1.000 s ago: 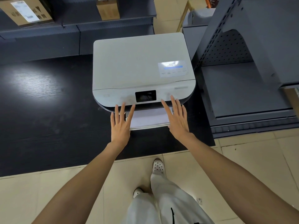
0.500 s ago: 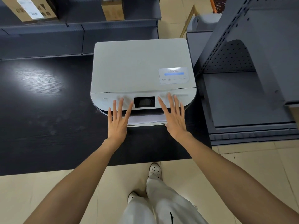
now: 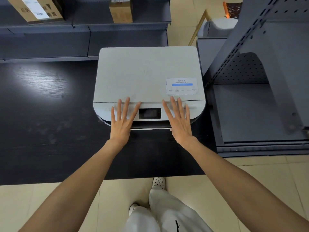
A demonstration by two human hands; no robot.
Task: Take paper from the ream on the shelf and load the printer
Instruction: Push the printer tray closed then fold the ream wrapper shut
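Printer [image 3: 147, 77] sits on the dark desk [image 3: 50, 131], pale grey, lid shut, its front edge facing me. A small dark screen [image 3: 150, 113] is set in the middle of the front panel, and a label with a blue bar [image 3: 182, 86] lies on the lid near the right front corner.

My left hand [image 3: 122, 122] lies flat and open on the front panel, left of the screen, fingers spread, the tips reaching the seam where the lid begins. It holds nothing. My right hand [image 3: 179, 122] lies likewise, flat and open on the right of the screen, fingers spread and pointing away from me, and holds nothing. Both palms hang over the front lip of the machine.

Below the panel, between my two hands, a thin pale edge of the paper tray [image 3: 150, 128] shows, nearly flush with the body. Whether paper lies inside it I cannot tell.

Behind the desk, grey shelving [image 3: 83, 30] carries two cardboard boxes [image 3: 38, 9]. Another grey shelf unit [image 3: 250, 106] stands just beside the printer on the right. My light trousers [image 3: 167, 213] and perforated shoes show on the tiled floor below.
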